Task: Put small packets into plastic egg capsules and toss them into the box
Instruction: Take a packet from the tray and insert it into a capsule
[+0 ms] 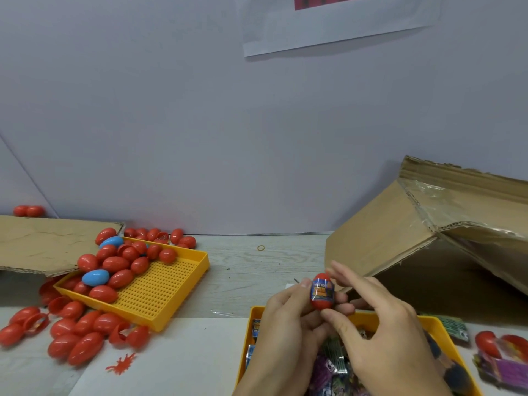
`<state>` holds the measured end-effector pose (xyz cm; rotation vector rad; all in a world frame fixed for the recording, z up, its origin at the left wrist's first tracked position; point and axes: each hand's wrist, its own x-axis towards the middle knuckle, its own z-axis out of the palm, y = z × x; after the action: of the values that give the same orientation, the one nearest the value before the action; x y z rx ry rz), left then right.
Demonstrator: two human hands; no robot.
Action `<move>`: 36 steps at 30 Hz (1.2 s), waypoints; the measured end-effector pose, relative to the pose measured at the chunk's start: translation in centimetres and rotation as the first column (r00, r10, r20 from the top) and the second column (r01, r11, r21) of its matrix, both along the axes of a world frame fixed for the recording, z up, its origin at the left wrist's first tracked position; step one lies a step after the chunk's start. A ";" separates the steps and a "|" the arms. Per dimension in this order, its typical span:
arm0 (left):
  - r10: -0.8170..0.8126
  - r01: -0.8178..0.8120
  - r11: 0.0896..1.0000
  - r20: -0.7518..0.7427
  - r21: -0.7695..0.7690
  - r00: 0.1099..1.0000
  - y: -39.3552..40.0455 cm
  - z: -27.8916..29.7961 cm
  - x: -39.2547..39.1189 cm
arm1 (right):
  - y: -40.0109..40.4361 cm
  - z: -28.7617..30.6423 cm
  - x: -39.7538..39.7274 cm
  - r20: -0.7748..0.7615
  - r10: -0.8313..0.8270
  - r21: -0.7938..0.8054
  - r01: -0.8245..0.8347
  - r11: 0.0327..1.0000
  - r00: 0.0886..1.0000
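Hands (297,315) — glossy red egg capsule (322,292), packet (323,290)

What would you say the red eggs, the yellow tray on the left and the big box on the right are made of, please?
The red eggs look like glossy moulded plastic: smooth shells with bright highlights. The yellow tray seems to be rigid plastic with a duller finish, its floor a regular grid of small holes or dimples. The big box looks like plain brown corrugated cardboard, with torn ragged edges and shiny clear tape along its flaps.
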<state>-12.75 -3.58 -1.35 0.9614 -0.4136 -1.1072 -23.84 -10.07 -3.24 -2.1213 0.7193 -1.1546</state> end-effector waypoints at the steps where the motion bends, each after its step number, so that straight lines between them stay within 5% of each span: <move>1: -0.011 0.010 1.000 -0.041 -0.013 0.999 0.1 0.3 -0.1 | 0.0 0.0 0.0 0.008 -0.003 -0.007 0.003 1.000 1.000; 6: -0.037 0.044 0.999 -0.178 0.032 0.983 0.0 0.5 -0.3 | -0.1 0.2 -0.1 -0.013 -0.019 -0.064 0.018 0.998 1.000; 15: -0.154 0.159 0.987 -0.213 0.004 0.965 -0.1 0.6 -0.3 | 0.4 0.6 -0.2 0.019 -0.001 -0.049 0.002 0.999 1.000; 21: -0.007 0.017 0.999 -0.274 0.033 0.962 0.1 0.7 0.4 | 0.4 0.8 -0.1 0.116 -0.004 0.069 -0.004 0.998 0.993; 31: 0.304 -0.309 0.946 0.061 0.094 0.951 -0.2 2.7 1.7 | 0.1 0.8 -0.2 0.120 -0.041 0.267 0.008 0.964 0.992; 36: 0.154 -0.209 0.960 0.274 0.185 0.949 -4.7 7.6 0.1 | 0.3 1.9 -0.2 0.096 -0.069 0.391 0.026 0.920 0.993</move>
<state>-12.69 -8.25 6.26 1.3138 -0.4125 -0.8714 -24.03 -9.73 -1.32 -1.7050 0.8735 -1.0413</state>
